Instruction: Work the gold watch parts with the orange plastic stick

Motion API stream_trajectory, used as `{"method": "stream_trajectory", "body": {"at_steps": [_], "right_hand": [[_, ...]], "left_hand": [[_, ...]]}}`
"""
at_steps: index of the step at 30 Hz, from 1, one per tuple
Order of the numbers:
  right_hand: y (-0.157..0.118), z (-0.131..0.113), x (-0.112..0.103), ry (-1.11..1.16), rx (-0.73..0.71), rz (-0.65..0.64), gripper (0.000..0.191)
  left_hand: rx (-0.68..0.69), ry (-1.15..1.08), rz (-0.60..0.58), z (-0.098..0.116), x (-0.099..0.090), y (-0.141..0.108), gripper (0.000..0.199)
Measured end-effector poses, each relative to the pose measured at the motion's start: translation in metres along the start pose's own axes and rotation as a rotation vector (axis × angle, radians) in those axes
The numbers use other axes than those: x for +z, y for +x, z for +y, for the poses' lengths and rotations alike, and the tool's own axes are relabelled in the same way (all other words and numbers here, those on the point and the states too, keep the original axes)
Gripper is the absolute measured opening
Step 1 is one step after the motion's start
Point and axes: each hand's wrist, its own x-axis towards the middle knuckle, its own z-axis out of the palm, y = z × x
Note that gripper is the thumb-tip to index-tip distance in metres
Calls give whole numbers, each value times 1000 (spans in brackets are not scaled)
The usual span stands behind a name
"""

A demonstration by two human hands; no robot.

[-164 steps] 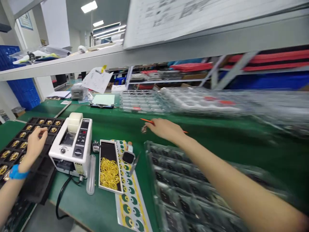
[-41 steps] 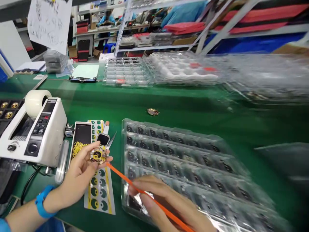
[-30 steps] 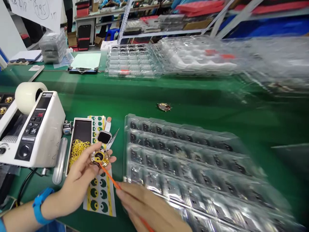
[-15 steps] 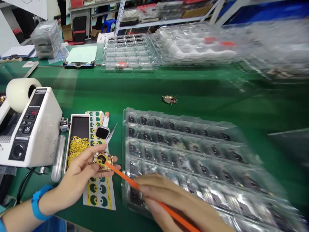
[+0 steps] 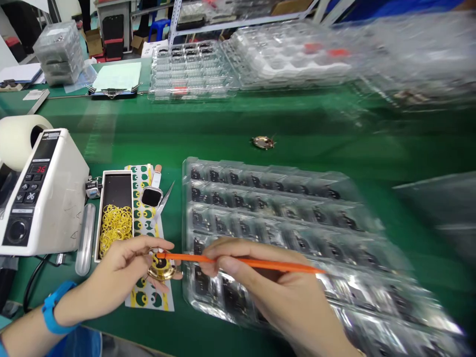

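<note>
My left hand [image 5: 122, 272], with a blue band at the wrist, holds a round gold-rimmed part [image 5: 163, 267] between thumb and fingers. A yellow ring and a black disc show on its face. My right hand [image 5: 260, 267] grips an orange stick [image 5: 238, 261] that lies nearly level, its tip touching the upper part of the round piece. Beneath the left hand lies a sheet of yellow and white cutouts [image 5: 148, 300]. A clear tray [image 5: 189, 198] holding dark parts in its pockets extends under and beyond the right hand.
A narrow box [image 5: 117, 186] of yellow rings, a smartwatch [image 5: 151, 197], tweezers [image 5: 165, 198] and a white tape dispenser [image 5: 55, 198] stand at the left. Another round part [image 5: 264, 143] lies behind the tray. Stacked clear trays [image 5: 290, 57] and a clipboard [image 5: 117, 77] are farther back.
The orange stick has swung from a slant to nearly level, with its tip higher on the round part. My right hand has moved up and turned. The whole view has shifted slightly.
</note>
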Motion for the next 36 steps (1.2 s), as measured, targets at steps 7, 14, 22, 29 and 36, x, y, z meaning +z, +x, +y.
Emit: {"method": "stream_trajectory", "body": {"at_steps": [7,14,22,29,36], "right_hand": [[-1,7,8,179,108,138,22],[4,-4,7,248,19,288,18],[-2,6,8,31,-246,292,30],[-8,-1,31,-478,-516,63,17],[2,3,64,-775,-671,176,10]], "left_hand": [[-7,-136,-58,3,6,3,21],[0,-252,12,2,3,9,17],[65,-148,177,6,8,8,20],[230,-70,255,3,8,8,12],[417,31,274,-8,10,6,22]]}}
